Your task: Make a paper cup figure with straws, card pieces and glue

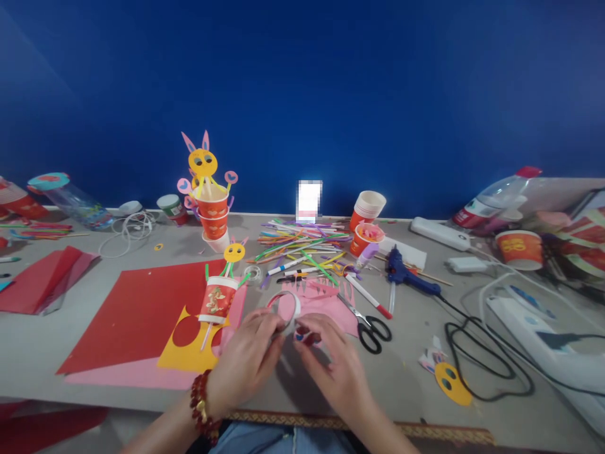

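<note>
Left hand (255, 343): lower centre, fingers narrowed on a white loop (297, 306)
Right hand (333, 356): lower centre, fingertips round a small red-and-blue piece (310, 338)
Loop: lower centre; light pressure likely keeps its curve
Piece: blurred; a steady pinch likely suits

Left of the scissors (374, 334), the left hand (249, 350) partly hid a white loop (297, 306); beyond them, pixelation blurred a bright rectangle (309, 200).

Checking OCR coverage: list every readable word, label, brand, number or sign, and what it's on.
None legible.
Bottle label: too blurred.
Jar label: too small.
Gold marking on the red cup at right: too indistinct.
Bright rectangle by the wall: pixelated, unreadable.
</note>
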A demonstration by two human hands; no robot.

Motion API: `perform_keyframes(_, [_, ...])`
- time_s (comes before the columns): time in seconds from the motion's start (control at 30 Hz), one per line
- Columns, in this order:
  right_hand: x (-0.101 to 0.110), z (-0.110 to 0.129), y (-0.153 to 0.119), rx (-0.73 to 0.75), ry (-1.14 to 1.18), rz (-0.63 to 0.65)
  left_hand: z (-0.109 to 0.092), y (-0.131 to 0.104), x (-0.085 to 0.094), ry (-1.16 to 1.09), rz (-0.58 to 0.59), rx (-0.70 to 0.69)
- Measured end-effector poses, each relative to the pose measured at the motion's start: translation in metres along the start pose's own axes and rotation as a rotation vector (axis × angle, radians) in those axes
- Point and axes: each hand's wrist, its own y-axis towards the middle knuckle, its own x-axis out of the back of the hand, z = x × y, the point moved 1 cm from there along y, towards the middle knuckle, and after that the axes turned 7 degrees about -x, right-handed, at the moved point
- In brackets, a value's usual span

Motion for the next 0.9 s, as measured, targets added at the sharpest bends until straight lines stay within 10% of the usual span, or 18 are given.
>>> perform_keyframes(0.9, [0.0, -0.004, 0.005, -0.102, 0.164, -0.081, -0.01, 0.016, -0.014, -0.079, -0.09, -0.029])
